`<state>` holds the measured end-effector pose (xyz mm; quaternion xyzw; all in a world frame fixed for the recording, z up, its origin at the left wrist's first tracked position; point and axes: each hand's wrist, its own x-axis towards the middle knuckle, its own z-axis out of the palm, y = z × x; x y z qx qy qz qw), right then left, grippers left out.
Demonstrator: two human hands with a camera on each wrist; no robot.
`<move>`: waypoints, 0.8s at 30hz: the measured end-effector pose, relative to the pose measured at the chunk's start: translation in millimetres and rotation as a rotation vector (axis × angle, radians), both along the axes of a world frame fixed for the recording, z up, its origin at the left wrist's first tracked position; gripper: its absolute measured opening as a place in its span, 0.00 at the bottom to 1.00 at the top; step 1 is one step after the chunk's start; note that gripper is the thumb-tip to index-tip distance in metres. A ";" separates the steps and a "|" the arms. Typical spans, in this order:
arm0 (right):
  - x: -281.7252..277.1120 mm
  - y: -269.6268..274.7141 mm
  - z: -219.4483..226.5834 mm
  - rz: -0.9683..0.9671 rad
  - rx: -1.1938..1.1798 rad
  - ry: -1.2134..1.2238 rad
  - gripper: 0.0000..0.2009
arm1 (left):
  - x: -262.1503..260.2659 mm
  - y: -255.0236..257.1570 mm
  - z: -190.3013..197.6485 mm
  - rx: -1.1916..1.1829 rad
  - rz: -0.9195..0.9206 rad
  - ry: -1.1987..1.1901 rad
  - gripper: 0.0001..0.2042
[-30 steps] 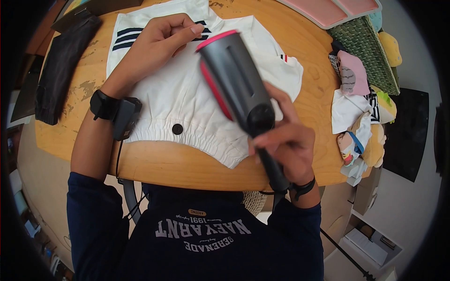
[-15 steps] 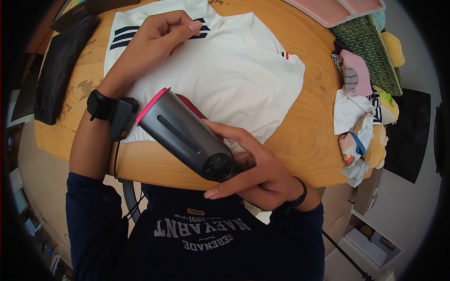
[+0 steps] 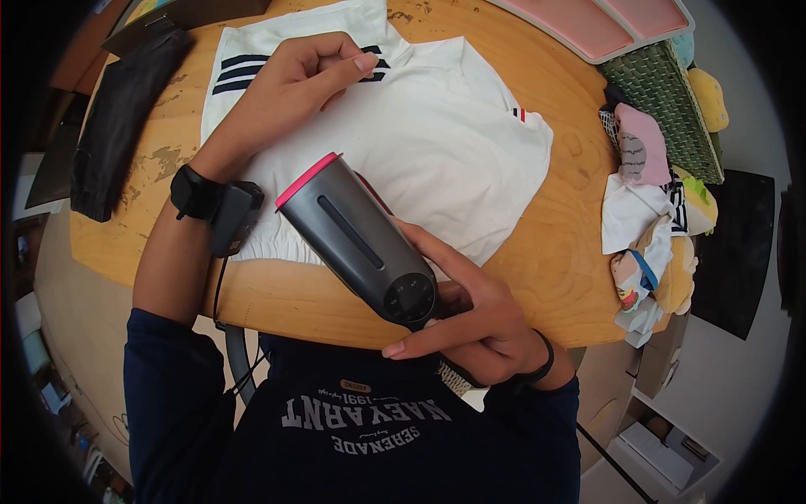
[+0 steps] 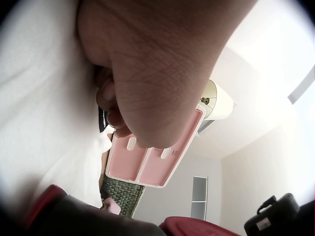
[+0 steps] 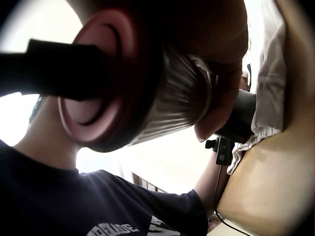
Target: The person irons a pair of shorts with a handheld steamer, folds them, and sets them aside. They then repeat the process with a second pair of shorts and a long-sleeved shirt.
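A pair of white shorts (image 3: 437,126) with navy stripes lies on the wooden table, its elastic waistband toward my body. My left hand (image 3: 306,88) rests on the striped leg, fingers loosely curled and thumb across the stripes; nothing shows inside it. My right hand (image 3: 478,315) grips the ribbed handle (image 5: 172,98) of a dark grey garment steamer (image 3: 353,231) with pink trim. Its body tilts toward the left wrist, above the waistband and table's near edge, control panel (image 3: 410,298) facing up. Right fingers lie along both sides of the body's base.
Folded black cloth (image 3: 130,126) lies at the table's left. Small clothes (image 3: 642,151) are heaped at the right edge beside a green woven basket (image 3: 663,109). A pink tray (image 3: 579,25) stands at the far right. A black cord leaves the handle's end (image 5: 88,108).
The steamer has swung from over the middle of the shorts down and left toward my body, turning its panel up. It is nearly still since half a second ago. My left hand stays on the stripes.
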<state>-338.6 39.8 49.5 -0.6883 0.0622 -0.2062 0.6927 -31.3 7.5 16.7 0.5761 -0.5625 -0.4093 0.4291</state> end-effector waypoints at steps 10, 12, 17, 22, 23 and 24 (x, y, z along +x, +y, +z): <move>-6.1 -12.3 15.7 -0.221 -0.111 0.154 0.21 | -0.9 0.0 -2.0 -0.039 -0.012 0.062 0.11; -5.9 -14.6 15.1 -0.267 -0.139 0.169 0.20 | -2.0 0.7 0.5 -0.022 -0.007 0.064 0.11; -6.4 -14.5 19.6 -0.389 -0.106 0.244 0.19 | -2.3 1.3 2.9 -0.014 -0.002 0.058 0.12; -8.0 -20.0 17.7 -0.428 -0.142 0.212 0.20 | -2.1 0.5 0.3 -0.029 -0.004 0.042 0.12; -8.8 -21.2 16.9 -0.428 -0.161 0.199 0.20 | -1.8 0.5 0.6 -0.012 0.003 0.033 0.12; -10.0 -21.3 15.3 -0.433 -0.163 0.201 0.20 | -1.3 0.3 0.2 -0.014 -0.002 0.036 0.12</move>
